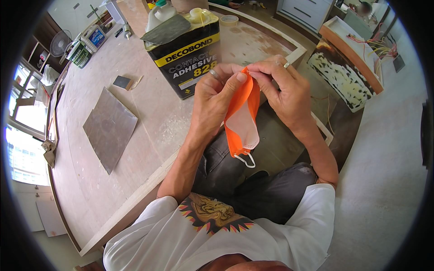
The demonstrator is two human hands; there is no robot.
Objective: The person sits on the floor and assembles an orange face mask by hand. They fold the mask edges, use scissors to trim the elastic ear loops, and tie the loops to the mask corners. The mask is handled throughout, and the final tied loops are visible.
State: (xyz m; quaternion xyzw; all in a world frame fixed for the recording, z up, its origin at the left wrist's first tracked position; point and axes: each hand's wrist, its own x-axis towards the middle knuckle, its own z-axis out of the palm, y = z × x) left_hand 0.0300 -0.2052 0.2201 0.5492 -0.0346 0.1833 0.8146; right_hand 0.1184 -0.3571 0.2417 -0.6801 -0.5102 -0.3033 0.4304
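Head camera view: on the bench (pixel 72 176), the largest container is one black and yellow square can (pixel 185 67), standing upright, its contents hidden. Its top is smeared with yellow and bears two things: one flat grey plate (pixel 167 30) and one small pale yellow cap (pixel 197 16). Just behind it stands a white jug (pixel 153 19) with a green cap. Farther left, side by side, are one green tub (pixel 80 55) and a second jug, pale with a blue label (pixel 95 38); what these three hold cannot be seen.

One orange mask (pixel 244 122) with a white lining hangs between the two hands, above the lap and beside the bench edge. One white ear loop (pixel 246 160) dangles from its lower end. The left hand (pixel 210 97) has its grip clamped on the mask's upper end, thumb against finger; the right hand (pixel 287 92) pinches the same end just beside it, its grip together on the orange tip. Each hand wears one ring.

Also on the bench are one large grey sheet (pixel 110 128), one small dark-topped block (pixel 122 82) near its upper corner, one roll of tape (pixel 229 20) beyond the can, and one nozzled tube (pixel 127 31).
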